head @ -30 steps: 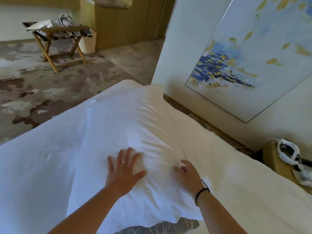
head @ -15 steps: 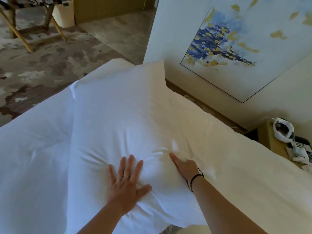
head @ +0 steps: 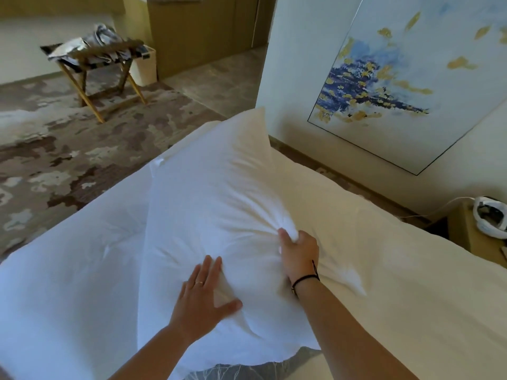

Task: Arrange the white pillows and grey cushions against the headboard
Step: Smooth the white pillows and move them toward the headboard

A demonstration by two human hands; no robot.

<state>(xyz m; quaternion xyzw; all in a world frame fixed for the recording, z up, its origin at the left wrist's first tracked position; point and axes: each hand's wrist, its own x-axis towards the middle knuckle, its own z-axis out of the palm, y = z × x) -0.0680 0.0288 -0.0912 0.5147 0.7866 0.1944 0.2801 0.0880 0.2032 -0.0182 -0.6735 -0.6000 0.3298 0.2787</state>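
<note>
A white pillow [head: 219, 209] lies on the bed, stretching from near me toward the far corner. My left hand [head: 203, 294] rests flat on its near part with fingers spread. My right hand [head: 299, 253] is closed around a bunch of the pillow's fabric near its right edge. A second white pillow [head: 370, 256] lies to the right, along the headboard side. Under the near end of the first pillow a grey patterned cushion [head: 247, 370] peeks out. The headboard's dark top edge [head: 356, 187] runs along the wall behind the pillows.
The white duvet [head: 68, 270] covers the bed to the left. A framed painting [head: 397, 78] hangs on the wall. A bedside table [head: 472, 231] with a white headset [head: 491, 218] stands at right. A wooden luggage rack [head: 101, 64] and a bin [head: 145, 67] stand on the carpet.
My right hand has gone from lying against the pillow to gripping a bunch of its fabric. My left hand stays flat on the pillow. The view has tilted up.
</note>
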